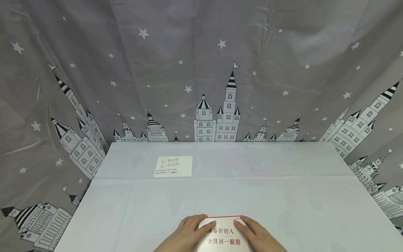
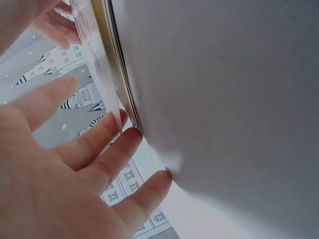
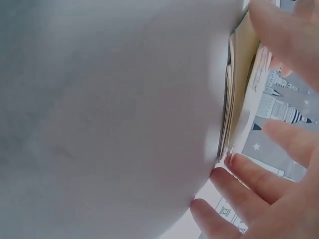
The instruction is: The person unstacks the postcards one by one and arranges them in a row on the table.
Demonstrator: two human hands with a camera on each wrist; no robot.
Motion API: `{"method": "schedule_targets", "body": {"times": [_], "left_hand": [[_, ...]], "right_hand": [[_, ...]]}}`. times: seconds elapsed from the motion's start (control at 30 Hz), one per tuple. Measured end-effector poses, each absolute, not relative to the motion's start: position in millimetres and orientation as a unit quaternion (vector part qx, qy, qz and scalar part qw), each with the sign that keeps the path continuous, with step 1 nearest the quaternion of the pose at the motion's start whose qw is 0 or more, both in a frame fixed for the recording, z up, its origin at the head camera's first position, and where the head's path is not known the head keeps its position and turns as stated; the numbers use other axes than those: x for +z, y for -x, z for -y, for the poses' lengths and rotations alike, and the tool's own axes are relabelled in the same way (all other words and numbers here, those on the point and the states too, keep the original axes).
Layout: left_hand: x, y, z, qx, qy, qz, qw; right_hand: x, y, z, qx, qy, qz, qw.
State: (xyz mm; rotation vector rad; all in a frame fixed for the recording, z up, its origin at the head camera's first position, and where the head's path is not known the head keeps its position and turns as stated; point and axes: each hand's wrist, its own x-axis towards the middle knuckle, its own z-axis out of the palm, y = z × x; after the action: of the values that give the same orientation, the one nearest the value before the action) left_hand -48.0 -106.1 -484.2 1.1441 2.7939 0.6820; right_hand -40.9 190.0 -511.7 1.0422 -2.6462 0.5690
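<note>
Book (image 1: 224,236) lies at the near, bottom-centre side of the white table (image 1: 252,190), pale cover up, red characters printed on it; near part cut off by the head view's lower edge, first character partly under a thumb. Left hand (image 1: 185,233) grips its left side, right hand (image 1: 260,237) its right side, thumbs over the cover, other fingers spread down along the edges. Head view mostly hides those lower fingers; wrist views show fingertips at the book's side and the tabletop. Yellowish page edges with thin darker layers below also show there; can't tell if all of those belong to the book. Both wrists run out of frame. Well apart, farther back and left of centre, a white card (image 1: 174,167) lies flat, dark handwriting too small to read. Behind, grey cloth (image 1: 176,24) with stars and castles, cut off by the frame.
</note>
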Motion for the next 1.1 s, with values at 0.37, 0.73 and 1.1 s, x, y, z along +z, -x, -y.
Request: {"method": "schedule_targets", "body": {"times": [0.37, 0.73, 1.1], "left_hand": [[-480.2, 49.7, 110.2, 0.225, -0.359, -0.906, 0.005], [-477.6, 61.1, 116.5, 0.241, -0.374, -0.895, -0.007], [-472.0, 63.2, 117.1, 0.223, -0.378, -0.898, -0.013]], "right_hand": [[-501.5, 41.0, -193.6, 0.208, -0.375, 0.895, 0.120], [-489.4, 44.8, -189.3, 0.207, -0.362, 0.904, 0.099], [-484.3, 54.6, -187.9, 0.181, -0.367, 0.908, 0.091]]}}
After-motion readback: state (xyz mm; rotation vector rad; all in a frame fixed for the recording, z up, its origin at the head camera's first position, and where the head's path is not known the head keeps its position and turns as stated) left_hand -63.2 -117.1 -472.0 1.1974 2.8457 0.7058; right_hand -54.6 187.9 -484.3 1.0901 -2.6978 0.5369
